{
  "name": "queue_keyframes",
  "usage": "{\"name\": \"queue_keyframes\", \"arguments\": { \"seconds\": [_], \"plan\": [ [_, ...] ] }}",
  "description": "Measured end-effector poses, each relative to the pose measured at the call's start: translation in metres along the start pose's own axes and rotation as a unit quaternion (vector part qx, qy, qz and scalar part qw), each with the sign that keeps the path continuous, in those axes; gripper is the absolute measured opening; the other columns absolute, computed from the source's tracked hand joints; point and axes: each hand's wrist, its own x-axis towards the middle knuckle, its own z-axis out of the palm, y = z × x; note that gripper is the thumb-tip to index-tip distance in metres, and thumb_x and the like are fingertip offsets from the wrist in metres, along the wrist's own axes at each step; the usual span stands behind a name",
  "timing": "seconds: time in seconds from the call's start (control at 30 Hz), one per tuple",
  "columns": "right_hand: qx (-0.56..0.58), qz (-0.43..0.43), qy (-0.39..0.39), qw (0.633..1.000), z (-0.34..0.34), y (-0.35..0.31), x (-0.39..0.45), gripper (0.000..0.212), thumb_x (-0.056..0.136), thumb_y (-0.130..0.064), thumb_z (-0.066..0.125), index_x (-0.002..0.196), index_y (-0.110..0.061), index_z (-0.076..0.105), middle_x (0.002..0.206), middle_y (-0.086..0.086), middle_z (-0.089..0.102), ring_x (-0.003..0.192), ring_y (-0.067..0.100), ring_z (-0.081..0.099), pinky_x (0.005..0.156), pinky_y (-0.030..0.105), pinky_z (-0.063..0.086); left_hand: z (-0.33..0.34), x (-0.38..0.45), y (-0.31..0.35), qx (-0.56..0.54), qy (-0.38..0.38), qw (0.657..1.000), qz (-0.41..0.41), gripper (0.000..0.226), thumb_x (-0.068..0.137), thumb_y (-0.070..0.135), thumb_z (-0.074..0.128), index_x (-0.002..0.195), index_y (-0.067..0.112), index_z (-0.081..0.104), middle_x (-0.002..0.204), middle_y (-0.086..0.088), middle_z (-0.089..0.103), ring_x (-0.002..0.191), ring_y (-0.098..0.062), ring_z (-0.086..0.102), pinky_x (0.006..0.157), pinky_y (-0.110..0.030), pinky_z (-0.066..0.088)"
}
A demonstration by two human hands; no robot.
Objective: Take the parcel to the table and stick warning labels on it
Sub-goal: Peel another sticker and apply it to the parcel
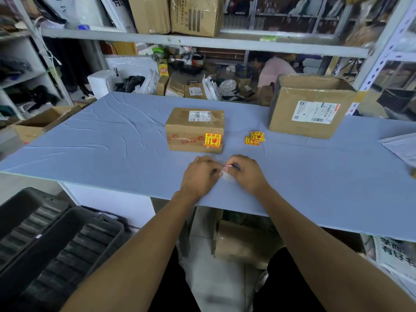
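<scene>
The parcel [195,129] sits upright near the middle of the tabletop [101,140], well in from every edge, with a white shipping slip on top and one yellow-and-red warning label [212,139] stuck at the right end of its near face. Just to its right, apart from it, lies a small pile of loose labels [254,138]. A larger open carton [311,105] stands toward the far right corner. Close to the near edge, in front of the parcel, the left hand [199,175] and right hand [246,171] meet, fingertips pinched together on a small pale sticker piece [226,172]; its printed side is hidden. The left half of the tabletop lies bare, its blue cover wrinkled.
</scene>
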Motion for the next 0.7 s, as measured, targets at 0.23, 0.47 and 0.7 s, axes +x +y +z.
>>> {"name": "queue_keyframes", "arguments": {
  "seconds": [0.23,0.47,0.7],
  "plan": [
    [0.032,0.000,0.041,0.999,-0.004,-0.007,-0.012,0.007,0.089,-0.013,0.065,0.095,-0.012,0.068,0.085,-0.005,0.065,0.073,0.004,0.056,0.067,0.011,0.041,0.002,0.012,0.022,-0.141,0.054,0.980,-0.131,0.017,0.092,0.019,0.055,0.088,0.017,0.071,0.089,-0.008,0.073,0.088,-0.028,0.064,0.071,-0.031,0.048],
    [0.044,-0.022,0.045,0.998,-0.004,-0.010,-0.017,0.018,0.087,-0.025,0.069,0.099,-0.014,0.077,0.092,0.010,0.076,0.084,0.022,0.068,0.080,0.038,0.054,0.006,0.011,0.020,-0.236,0.077,0.957,-0.150,0.016,0.089,0.023,0.059,0.081,0.026,0.072,0.088,0.003,0.075,0.088,-0.020,0.067,0.081,-0.037,0.055],
    [0.075,0.047,0.047,0.995,-0.002,0.000,-0.010,0.015,0.082,-0.020,0.075,0.091,-0.009,0.071,0.089,0.007,0.075,0.086,0.019,0.069,0.079,0.031,0.056,0.010,0.012,0.015,-0.217,0.030,0.967,-0.128,0.007,0.087,0.030,0.068,0.081,0.030,0.072,0.086,0.008,0.074,0.088,-0.017,0.067,0.081,-0.036,0.053]
  ]
}}
